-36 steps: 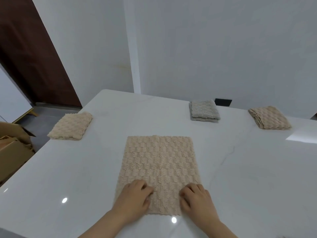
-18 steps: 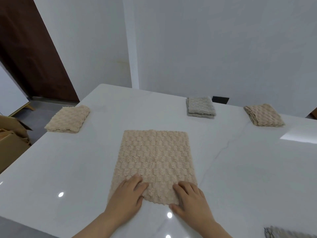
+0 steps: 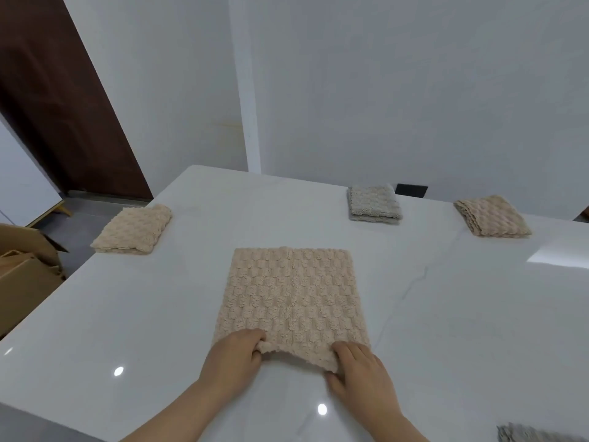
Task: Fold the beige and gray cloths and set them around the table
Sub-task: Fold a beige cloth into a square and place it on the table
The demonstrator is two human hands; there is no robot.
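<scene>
A beige textured cloth (image 3: pixel 291 295) lies flat in the middle of the white table (image 3: pixel 462 330), folded into a tall rectangle. My left hand (image 3: pixel 234 362) pinches its near left corner and my right hand (image 3: pixel 357 371) pinches its near right corner; the near edge is lifted off the table between them. A folded beige cloth (image 3: pixel 134 229) sits at the table's left edge. A folded gray cloth (image 3: pixel 374 204) and another folded beige cloth (image 3: pixel 492 220) lie along the far edge. Part of a gray cloth (image 3: pixel 538 437) shows at the bottom right.
Cardboard boxes (image 3: pixel 25 275) stand on the floor left of the table. A dark brown door (image 3: pixel 63 106) is at the back left. White walls stand close behind the far edge, with a black outlet (image 3: pixel 411 190) low on the wall.
Both hands went from resting flat on the cloth's near end to gripping its near corners, and the near edge has risen off the table. The view shifted slightly.
</scene>
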